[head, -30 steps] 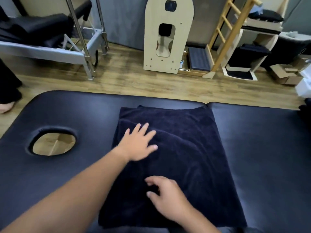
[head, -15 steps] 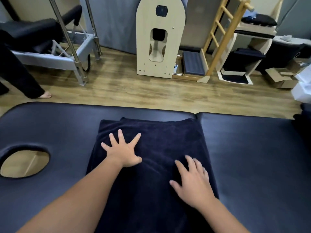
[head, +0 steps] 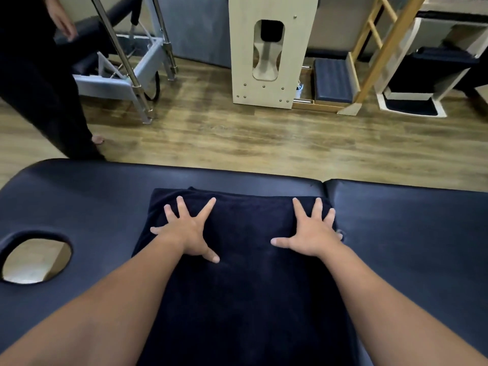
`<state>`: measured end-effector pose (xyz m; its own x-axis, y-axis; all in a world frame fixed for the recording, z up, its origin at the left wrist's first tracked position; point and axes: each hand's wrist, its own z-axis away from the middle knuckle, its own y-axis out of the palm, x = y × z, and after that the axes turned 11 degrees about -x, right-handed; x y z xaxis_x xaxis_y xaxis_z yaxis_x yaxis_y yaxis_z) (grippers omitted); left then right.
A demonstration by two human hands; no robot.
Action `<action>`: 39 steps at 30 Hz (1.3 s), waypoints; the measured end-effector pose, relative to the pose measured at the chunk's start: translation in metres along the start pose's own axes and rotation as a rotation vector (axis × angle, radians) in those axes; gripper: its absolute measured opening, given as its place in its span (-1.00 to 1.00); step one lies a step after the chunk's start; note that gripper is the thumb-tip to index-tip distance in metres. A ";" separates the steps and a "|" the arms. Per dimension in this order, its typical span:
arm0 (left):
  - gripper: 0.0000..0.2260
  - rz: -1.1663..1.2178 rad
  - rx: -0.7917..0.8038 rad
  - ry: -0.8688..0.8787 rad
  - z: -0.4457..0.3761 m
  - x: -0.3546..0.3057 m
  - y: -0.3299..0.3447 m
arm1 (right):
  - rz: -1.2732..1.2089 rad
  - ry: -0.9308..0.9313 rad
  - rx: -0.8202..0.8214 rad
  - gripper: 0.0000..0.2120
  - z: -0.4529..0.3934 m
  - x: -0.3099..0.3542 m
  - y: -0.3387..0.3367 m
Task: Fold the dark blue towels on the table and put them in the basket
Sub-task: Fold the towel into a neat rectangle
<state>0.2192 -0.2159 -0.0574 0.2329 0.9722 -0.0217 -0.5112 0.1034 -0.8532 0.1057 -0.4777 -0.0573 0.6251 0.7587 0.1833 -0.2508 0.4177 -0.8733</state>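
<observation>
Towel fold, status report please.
Left hand and right hand flat, fingers spread on dark blue towel. Towel lies on massage table. No basket visible.

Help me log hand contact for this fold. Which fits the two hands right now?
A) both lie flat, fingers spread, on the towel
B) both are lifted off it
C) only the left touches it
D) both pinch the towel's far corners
A: the left hand and the right hand both rest palm-down with fingers spread on the dark blue towel.

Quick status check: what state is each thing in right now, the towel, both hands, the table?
dark blue towel: folded, lying flat on the table.
left hand: fingers spread, pressing flat on the towel's far left part.
right hand: fingers spread, pressing flat near the towel's right edge.
table: padded, face hole uncovered.
</observation>
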 end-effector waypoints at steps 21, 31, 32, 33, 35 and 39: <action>-0.71 -0.214 -0.738 0.564 0.115 0.010 0.085 | 0.182 -0.268 -0.183 -0.07 0.176 -0.009 0.092; -0.32 -0.102 -0.463 0.489 0.220 0.121 0.179 | 0.132 -0.151 -0.153 -0.09 0.292 -0.012 0.154; -0.33 -0.121 -0.444 0.442 0.225 0.136 0.183 | 0.130 -0.155 -0.146 -0.10 0.301 -0.014 0.158; -0.33 -0.129 -0.455 0.403 0.227 0.148 0.186 | 0.133 -0.169 -0.138 -0.11 0.307 -0.016 0.160; -0.35 -0.167 -0.470 0.376 0.233 0.165 0.188 | 0.185 -0.232 -0.130 -0.16 0.322 -0.025 0.164; -0.47 -0.225 -0.560 0.582 0.254 0.161 0.185 | 0.247 -0.298 -0.196 -0.30 0.336 -0.055 0.166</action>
<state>-0.0480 0.0135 -0.0858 0.7487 0.6613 0.0454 0.0492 0.0129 -0.9987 -0.2190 -0.2818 -0.0608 0.3155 0.9473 0.0555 -0.2032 0.1245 -0.9712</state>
